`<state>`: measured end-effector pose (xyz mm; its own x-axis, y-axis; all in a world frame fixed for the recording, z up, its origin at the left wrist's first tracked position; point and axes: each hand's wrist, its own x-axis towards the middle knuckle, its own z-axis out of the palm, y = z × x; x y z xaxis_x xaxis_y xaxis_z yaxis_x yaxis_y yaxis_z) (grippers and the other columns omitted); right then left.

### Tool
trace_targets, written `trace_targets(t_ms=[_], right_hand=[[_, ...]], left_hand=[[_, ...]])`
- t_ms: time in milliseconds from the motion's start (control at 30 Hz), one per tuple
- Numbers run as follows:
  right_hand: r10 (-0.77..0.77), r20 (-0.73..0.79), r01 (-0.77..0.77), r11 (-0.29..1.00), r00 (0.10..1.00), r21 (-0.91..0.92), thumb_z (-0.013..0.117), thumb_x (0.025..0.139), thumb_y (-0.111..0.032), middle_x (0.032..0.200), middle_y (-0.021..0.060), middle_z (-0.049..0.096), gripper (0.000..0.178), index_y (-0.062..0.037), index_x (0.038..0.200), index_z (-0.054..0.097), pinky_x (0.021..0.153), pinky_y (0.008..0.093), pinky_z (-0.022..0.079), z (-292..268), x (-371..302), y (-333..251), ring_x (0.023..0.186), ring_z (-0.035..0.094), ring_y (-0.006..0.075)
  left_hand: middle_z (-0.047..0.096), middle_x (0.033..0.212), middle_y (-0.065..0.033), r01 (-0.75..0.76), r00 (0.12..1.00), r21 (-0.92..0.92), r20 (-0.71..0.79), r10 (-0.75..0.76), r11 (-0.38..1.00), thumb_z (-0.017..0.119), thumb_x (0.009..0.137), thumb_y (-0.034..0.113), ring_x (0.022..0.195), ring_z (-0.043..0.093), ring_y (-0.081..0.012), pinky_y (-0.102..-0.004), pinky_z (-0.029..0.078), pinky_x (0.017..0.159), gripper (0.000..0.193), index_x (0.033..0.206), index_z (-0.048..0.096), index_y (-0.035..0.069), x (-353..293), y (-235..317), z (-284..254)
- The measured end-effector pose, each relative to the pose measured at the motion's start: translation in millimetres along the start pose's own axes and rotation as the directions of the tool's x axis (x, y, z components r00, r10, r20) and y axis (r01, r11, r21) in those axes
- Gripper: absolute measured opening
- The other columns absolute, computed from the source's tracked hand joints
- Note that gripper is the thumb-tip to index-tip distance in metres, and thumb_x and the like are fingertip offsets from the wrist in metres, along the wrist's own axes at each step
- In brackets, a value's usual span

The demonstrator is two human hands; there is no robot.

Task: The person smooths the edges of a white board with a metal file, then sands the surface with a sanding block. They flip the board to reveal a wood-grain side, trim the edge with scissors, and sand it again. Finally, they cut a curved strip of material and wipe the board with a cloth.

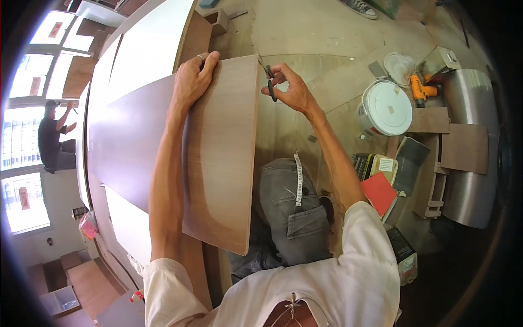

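A wide wood-grain panel [226,158] stretches from beside my legs to the left, its right edge straight. My left hand [195,80] is at the panel's far edge, thumb raised and fingers curled over it; their tips are hidden. My right hand [291,90] has its fingers through the black handles of a pair of scissors [272,91]. The scissor blades point away from me, close beside the panel's far right corner. Whether they touch the panel I cannot tell. A shadow of my arm falls across the board.
At right stand a white lidded bucket [388,108], an orange power drill [419,91], a red flat piece [378,196], wooden pieces [430,120] and a large silvery curved sheet [471,191]. A shoe [359,7] shows at the far edge. Another person [54,133] is at far left by the windows.
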<state>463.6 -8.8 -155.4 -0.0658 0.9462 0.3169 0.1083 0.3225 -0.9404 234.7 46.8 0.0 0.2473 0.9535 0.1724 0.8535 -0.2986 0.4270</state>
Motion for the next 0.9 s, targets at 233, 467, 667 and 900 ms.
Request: trace_targets(t_ms=[233, 467, 667, 900], right_hand=[[-0.108, -0.019, 0.108, 0.994, 0.994, 0.007, 0.087, 0.074, -0.038, 0.093, 0.0032, 0.066, 0.051, -0.0080, 0.106, 0.062, 0.079, 0.0351, 0.051, -4.9, 8.5, 6.9, 0.080, 0.062, 0.0166], [-0.171, -0.042, 0.172, 0.985, 0.984, 0.019, 0.087, 0.072, -0.035, 0.091, 0.0037, 0.064, 0.050, -0.0089, 0.105, 0.060, 0.078, 0.0350, 0.051, -4.6, 19.2, 17.3, 0.080, 0.061, 0.0170], [-0.230, -0.011, 0.229, 0.972, 0.973, -0.054, 0.088, 0.072, -0.035, 0.086, 0.0037, 0.060, 0.053, -0.0096, 0.107, 0.056, 0.073, 0.0367, 0.049, -1.5, 27.4, 18.7, 0.077, 0.057, 0.0178], [-0.215, 0.012, 0.215, 0.977, 0.976, 0.002, 0.087, 0.073, -0.034, 0.086, 0.0056, 0.060, 0.053, -0.0069, 0.105, 0.054, 0.065, 0.0342, 0.048, -7.7, 28.2, 18.4, 0.070, 0.054, 0.0171]], left_hand=[[0.071, 0.084, -0.0218, 0.019, 1.000, -0.027, 0.008, -0.018, 0.999, 0.053, 0.100, 0.050, 0.080, 0.068, -0.0336, -0.0409, 0.050, 0.077, 0.054, 0.102, 0.072, -0.001, -3.6, -0.2, 1.5], [0.072, 0.087, -0.0205, 0.069, 0.997, -0.025, 0.043, -0.068, 0.997, 0.054, 0.100, 0.048, 0.082, 0.069, -0.0306, -0.0398, 0.051, 0.078, 0.052, 0.102, 0.072, 0.000, -1.0, 7.6, 1.8], [0.072, 0.088, -0.0207, 0.089, 0.996, 0.022, 0.020, -0.089, 0.996, 0.053, 0.100, 0.048, 0.085, 0.069, -0.0306, -0.0398, 0.051, 0.080, 0.053, 0.104, 0.072, -0.001, -4.4, 3.6, 1.9], [0.073, 0.092, -0.0221, 0.110, 0.993, 0.026, 0.033, -0.111, 0.994, 0.051, 0.100, 0.049, 0.091, 0.070, -0.0325, -0.0392, 0.051, 0.084, 0.055, 0.112, 0.071, -0.002, -1.7, 15.0, 3.9]])
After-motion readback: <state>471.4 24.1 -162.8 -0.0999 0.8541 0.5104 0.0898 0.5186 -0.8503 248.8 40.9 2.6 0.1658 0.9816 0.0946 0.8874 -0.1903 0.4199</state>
